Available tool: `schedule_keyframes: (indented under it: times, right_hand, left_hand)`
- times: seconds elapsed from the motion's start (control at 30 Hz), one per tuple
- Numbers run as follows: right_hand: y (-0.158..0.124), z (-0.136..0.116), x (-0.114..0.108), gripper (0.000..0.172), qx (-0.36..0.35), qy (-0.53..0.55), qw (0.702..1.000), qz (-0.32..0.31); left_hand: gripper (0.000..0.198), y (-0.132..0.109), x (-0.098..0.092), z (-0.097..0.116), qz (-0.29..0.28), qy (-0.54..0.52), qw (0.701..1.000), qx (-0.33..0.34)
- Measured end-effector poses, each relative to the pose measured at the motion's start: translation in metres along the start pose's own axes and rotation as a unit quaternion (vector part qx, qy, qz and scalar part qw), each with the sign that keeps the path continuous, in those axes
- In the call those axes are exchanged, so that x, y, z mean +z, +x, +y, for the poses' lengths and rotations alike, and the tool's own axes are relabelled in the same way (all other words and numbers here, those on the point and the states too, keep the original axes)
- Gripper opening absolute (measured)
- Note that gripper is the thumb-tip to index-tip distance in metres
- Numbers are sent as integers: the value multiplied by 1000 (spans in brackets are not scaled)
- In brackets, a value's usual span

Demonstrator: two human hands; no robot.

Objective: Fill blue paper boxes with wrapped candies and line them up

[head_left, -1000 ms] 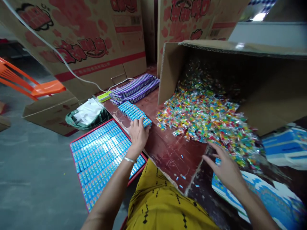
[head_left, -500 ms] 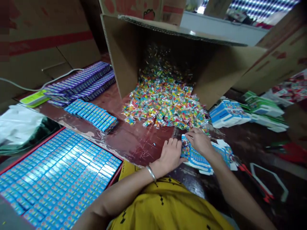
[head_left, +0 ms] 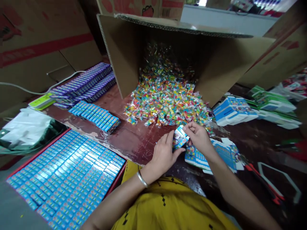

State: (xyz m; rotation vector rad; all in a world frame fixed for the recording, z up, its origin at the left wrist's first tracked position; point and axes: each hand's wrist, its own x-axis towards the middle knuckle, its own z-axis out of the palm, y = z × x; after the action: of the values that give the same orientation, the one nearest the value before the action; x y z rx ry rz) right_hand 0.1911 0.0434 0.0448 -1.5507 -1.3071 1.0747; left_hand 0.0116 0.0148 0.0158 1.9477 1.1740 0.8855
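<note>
Between my two hands is a small blue-and-white printed carton (head_left: 180, 136), tilted, with a white flap showing at its top. My left hand (head_left: 164, 151) grips its left side between thumb and fingers. With thumb and fingertips my right hand (head_left: 198, 138) pinches the carton's upper right edge. Under my right wrist, a fanned row of flat blue cartons (head_left: 223, 153) lies on the dark red table (head_left: 141, 143). Just beyond my hands, a heap of small clear-wrapped colourful candies (head_left: 165, 102) spills out of a cardboard box (head_left: 223, 70) lying on its side.
A red-edged tray of blue boxes (head_left: 69, 179) stands at lower left. Behind it are a row of blue boxes (head_left: 96, 116) and purple boxes (head_left: 83, 84). Stacked blue cartons (head_left: 233, 111), green cartons (head_left: 273, 102) and a red-handled tool (head_left: 263, 182) lie on the right.
A carton has come off the fanned row and is now lifted between both hands. My left hand has turned and closed on it, and the view has shifted slightly.
</note>
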Motion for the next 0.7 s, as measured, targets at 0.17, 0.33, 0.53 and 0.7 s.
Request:
schedule_keyframes:
  times: [0.17, 0.33, 0.53, 0.7]
  right_hand:
    - [-15, -2, 26, 38, -80, 34, 994, -66]
    - [-24, -15, 32, 35, -97, -14, 973, -210]
    - [-11, -42, 17, 20, -8, -71, 916, -394]
    - [-12, -39, 20, 35, 100, -55, 853, -510]
  left_hand:
    - [61, 5, -32, -8, -51, -302, 947, -93]
    - [52, -3, -54, -23, -142, -508, 834, -164]
    - [52, -25, -61, -32, -236, -476, 836, -138]
    - [58, -32, -60, -30, -224, -451, 856, -114]
